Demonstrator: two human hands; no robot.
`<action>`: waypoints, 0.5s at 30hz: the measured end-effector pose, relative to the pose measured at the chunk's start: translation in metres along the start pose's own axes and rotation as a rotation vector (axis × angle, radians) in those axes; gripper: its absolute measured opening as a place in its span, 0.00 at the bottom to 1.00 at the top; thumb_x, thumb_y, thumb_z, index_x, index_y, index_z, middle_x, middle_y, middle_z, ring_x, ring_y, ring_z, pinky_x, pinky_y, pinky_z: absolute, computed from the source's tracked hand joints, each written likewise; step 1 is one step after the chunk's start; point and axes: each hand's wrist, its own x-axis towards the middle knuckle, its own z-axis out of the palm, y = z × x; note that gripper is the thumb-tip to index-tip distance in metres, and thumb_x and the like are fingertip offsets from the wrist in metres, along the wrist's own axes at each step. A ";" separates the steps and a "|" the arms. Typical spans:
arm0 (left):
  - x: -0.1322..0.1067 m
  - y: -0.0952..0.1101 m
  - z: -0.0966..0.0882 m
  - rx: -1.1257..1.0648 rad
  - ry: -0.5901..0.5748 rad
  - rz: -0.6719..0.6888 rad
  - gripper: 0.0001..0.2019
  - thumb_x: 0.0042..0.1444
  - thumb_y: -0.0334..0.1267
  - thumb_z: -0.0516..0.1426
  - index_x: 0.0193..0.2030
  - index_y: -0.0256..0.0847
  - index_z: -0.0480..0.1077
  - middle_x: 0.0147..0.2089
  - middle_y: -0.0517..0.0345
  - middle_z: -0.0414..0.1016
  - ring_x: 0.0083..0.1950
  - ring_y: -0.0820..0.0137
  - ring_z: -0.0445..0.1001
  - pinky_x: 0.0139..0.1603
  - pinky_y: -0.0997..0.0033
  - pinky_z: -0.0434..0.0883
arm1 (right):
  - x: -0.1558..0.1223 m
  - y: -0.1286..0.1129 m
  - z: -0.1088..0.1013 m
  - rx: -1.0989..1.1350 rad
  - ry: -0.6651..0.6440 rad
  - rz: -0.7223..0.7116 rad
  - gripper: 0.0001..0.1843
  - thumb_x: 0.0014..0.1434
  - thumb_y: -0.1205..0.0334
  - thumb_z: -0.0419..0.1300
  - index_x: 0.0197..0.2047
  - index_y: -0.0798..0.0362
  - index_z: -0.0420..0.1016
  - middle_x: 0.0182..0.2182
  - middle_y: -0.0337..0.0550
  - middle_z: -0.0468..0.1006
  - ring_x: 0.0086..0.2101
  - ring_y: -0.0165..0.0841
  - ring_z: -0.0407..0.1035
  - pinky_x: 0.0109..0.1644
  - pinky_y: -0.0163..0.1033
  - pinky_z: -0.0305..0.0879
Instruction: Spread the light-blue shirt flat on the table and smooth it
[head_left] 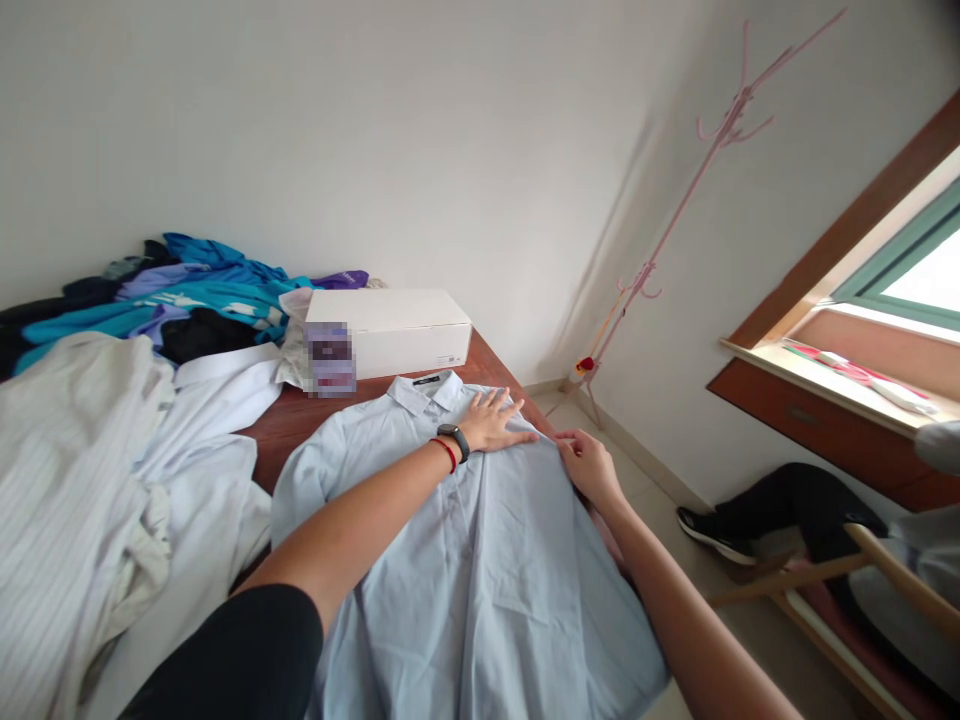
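Observation:
A light blue button-up shirt (517, 560) lies front side up on the brown table (289, 425), its collar toward the wall. My left hand (491, 420) rests flat on the shirt's upper front, right of the collar, with fingers spread. A dark watch and a red cord are on that wrist. At the shirt's right shoulder edge, by the table's side, my right hand (589, 462) pinches the fabric between thumb and fingers. The shirt's right side hangs past the table edge, and its lower end runs out of view.
A white box (397, 325) stands behind the collar. White garments (82, 500) and a blue and dark clothes pile (172, 290) cover the left side. A pink coat rack (675, 220) leans in view by the corner. At right, a person (817, 510) sits on a wooden chair (795, 590).

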 end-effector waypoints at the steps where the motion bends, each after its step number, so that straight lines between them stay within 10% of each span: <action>1: 0.004 0.001 0.000 -0.041 0.048 -0.042 0.38 0.63 0.68 0.52 0.73 0.49 0.62 0.79 0.46 0.53 0.79 0.49 0.49 0.76 0.43 0.45 | -0.001 0.000 0.000 -0.078 0.008 -0.041 0.16 0.59 0.54 0.56 0.41 0.50 0.83 0.26 0.40 0.79 0.29 0.35 0.71 0.33 0.36 0.61; 6: 0.029 0.003 -0.010 -0.148 0.273 -0.246 0.19 0.73 0.48 0.49 0.60 0.40 0.72 0.63 0.43 0.73 0.66 0.60 0.70 0.68 0.61 0.63 | -0.004 0.000 0.003 -0.185 0.014 -0.065 0.19 0.63 0.53 0.52 0.43 0.50 0.84 0.35 0.46 0.85 0.37 0.39 0.77 0.39 0.38 0.64; 15: 0.045 -0.017 -0.012 -0.385 0.252 -0.326 0.26 0.53 0.47 0.69 0.57 0.41 0.73 0.56 0.46 0.79 0.58 0.54 0.77 0.58 0.59 0.70 | -0.005 0.003 0.004 -0.204 0.006 -0.077 0.20 0.63 0.51 0.52 0.42 0.50 0.83 0.35 0.47 0.85 0.35 0.39 0.77 0.38 0.38 0.64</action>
